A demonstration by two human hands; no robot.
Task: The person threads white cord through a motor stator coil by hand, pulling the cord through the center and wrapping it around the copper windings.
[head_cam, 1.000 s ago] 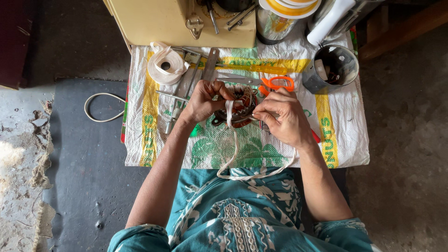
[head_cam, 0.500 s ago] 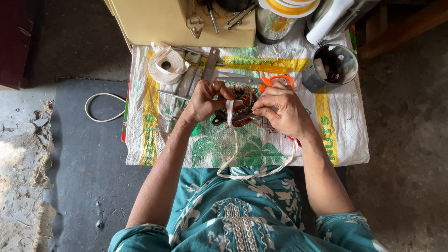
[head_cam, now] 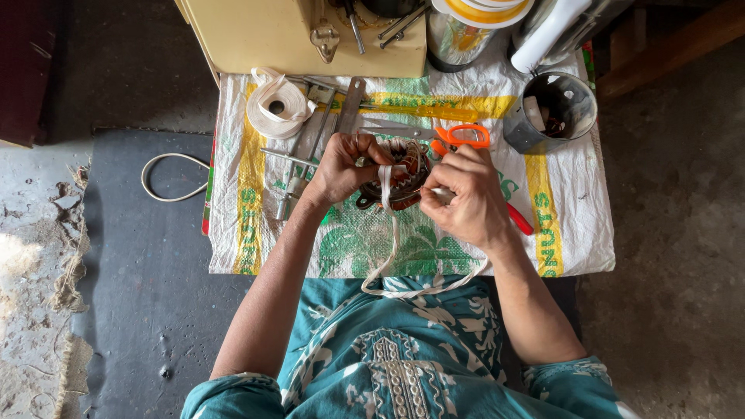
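— At the centre of the frame, what do we have in our hands?

— We hold a round motor coil [head_cam: 400, 180], copper windings on a dark core, over a white woven sack [head_cam: 574, 225] printed in green and yellow. Our left hand [head_cam: 345, 164] is closed around the coil's left edge, fingers curled over its top. Our right hand [head_cam: 464, 195] is closed too, pinching a white cloth tape [head_cam: 386, 186] at the coil's right side.

— Where does the tape run?

— It lies over the front of the coil, drops toward our lap and loops back up to the right hand.

— And around us?

— Just above the right hand lie orange-handled scissors [head_cam: 462, 137], partly hidden by our knuckles. A roll of white tape [head_cam: 278, 107] sits at the upper left of the sack, with metal tools [head_cam: 326, 128] beside it. At the upper right stands a metal can [head_cam: 552, 110] with small parts inside. A pale yellow box [head_cam: 264, 35] runs along the top edge, and a loop of white cord [head_cam: 164, 177] lies on the dark mat [head_cam: 147, 256] to the left.
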